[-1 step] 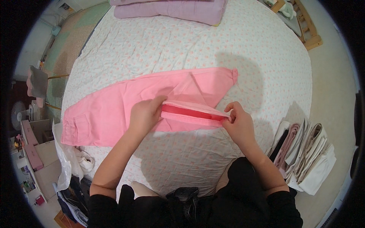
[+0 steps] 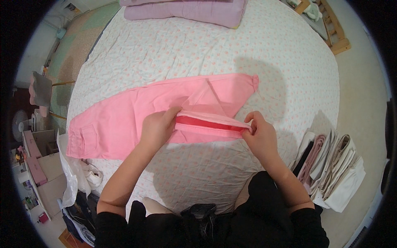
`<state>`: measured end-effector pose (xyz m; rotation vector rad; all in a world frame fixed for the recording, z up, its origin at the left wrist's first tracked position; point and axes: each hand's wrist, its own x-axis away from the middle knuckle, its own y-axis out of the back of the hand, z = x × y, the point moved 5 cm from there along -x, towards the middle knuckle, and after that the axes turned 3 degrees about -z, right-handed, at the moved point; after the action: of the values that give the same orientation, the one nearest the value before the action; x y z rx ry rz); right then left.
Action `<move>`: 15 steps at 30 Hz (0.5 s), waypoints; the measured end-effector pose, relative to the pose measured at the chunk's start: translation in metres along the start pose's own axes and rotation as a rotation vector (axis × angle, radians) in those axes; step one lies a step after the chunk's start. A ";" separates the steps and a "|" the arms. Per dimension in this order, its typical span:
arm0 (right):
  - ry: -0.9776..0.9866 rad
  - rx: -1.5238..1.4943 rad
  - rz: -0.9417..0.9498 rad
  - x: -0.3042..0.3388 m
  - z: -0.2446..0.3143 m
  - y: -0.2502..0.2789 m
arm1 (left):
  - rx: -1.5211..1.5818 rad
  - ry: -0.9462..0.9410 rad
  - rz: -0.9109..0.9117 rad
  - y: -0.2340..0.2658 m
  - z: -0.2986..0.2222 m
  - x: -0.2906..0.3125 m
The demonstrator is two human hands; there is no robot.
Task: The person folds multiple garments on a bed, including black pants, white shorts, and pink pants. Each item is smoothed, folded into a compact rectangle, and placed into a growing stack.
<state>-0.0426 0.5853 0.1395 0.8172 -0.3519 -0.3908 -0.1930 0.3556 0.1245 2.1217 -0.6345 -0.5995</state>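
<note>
"Where were the long pink cloth trousers point(image 2: 120, 115)?"

"They lay spread across the middle of the wide bed point(image 2: 173, 45), which had a white fabric cover with a small pink print. Their gathered pink waistband point(image 2: 72, 138) was close to the bed's left edge, and a narrow pink cuff point(image 2: 256, 82) pointed toward the right edge. Near the waistband, a squarish pink cloth pocket point(image 2: 88, 139) faced up."

"And the hands?"

"Both were grasping the trousers, nearer the bed's near edge. The left hand point(image 2: 157, 126) gripped the left end of a slit-shaped pink cloth hem point(image 2: 209, 129). The right hand point(image 2: 261, 134) pinched its right end between thumb and fingertips."

"Was the hem flat?"

"No, it gaped between the two hands, and a deeper pink showed inside. Just beyond it, the cloth was creased into a slanting fold."

"What else was around?"

"A thick, folded lilac fabric quilt point(image 2: 186, 14) lay at the far edge. By the right edge, toward the near corner, folded white, beige, pink and black clothes point(image 2: 331, 169) stood in a row. At the near left corner were a shiny, translucent plastic bag point(image 2: 71, 182) and, below it, a heap of dark cloth garments point(image 2: 80, 217). A pale wooden frame point(image 2: 341, 41) stood by the far right corner."
</note>
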 end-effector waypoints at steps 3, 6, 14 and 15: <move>0.228 0.070 -0.090 0.009 0.014 0.002 | 0.297 0.200 -0.008 -0.001 0.015 0.012; 0.572 0.149 -0.155 0.031 0.027 -0.012 | 0.858 0.659 0.087 -0.015 0.045 0.032; 1.036 0.118 -0.136 0.066 0.029 -0.032 | 1.270 0.641 0.037 -0.028 0.070 0.056; 1.038 0.100 -0.143 0.068 0.029 -0.032 | 1.226 0.599 0.048 -0.027 0.071 0.054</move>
<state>-0.0027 0.5158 0.1443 1.0373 0.6602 -0.0427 -0.1884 0.2958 0.0532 3.1460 -0.7822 0.6653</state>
